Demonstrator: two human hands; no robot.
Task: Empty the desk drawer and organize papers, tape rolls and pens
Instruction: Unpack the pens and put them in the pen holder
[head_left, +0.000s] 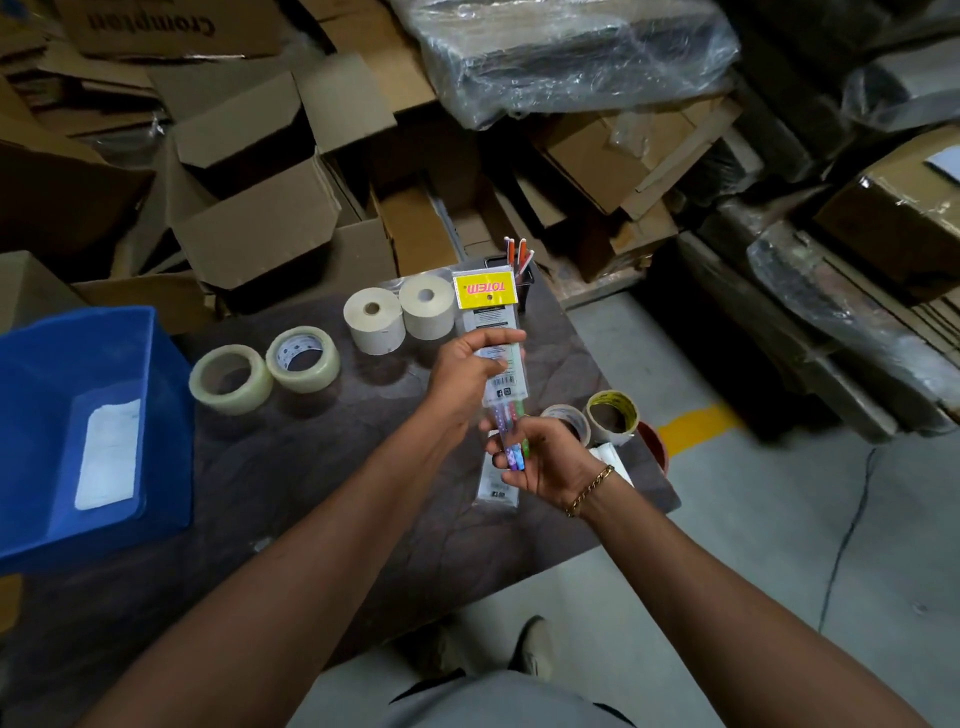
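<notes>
Hands meet over the middle of the table (322, 499). The left hand (470, 374) pinches a clear pen pack (493, 332) about halfway down, its yellow header card pointing away toward the far edge. The right hand (540, 460) closes round the coloured pens (511, 441) sticking out of the pack's near end, fingers curled on their caps.

The step looks like drawing the pens out of the sleeve. To do it well, I would keep the left grip firm on the plastic and pull straight along the pack's length, so the pens slide together rather than fan out and drop.

A second flat pack (496, 486) lies on the table just under the right hand. Behind the header card stands a dark pen cup (524, 275) with a few pens already in it, close to the far edge; that seems the likely home for these. Two paper rolls (397, 317) sit beside it, two clear tape rolls (265, 371) further left, and more tape rolls (597, 421) crowd the right edge, where a stray elbow could knock them to the floor. A blue bin (78, 415) holds the left end. Open tabletop remains in front of the person, near the body.
</notes>
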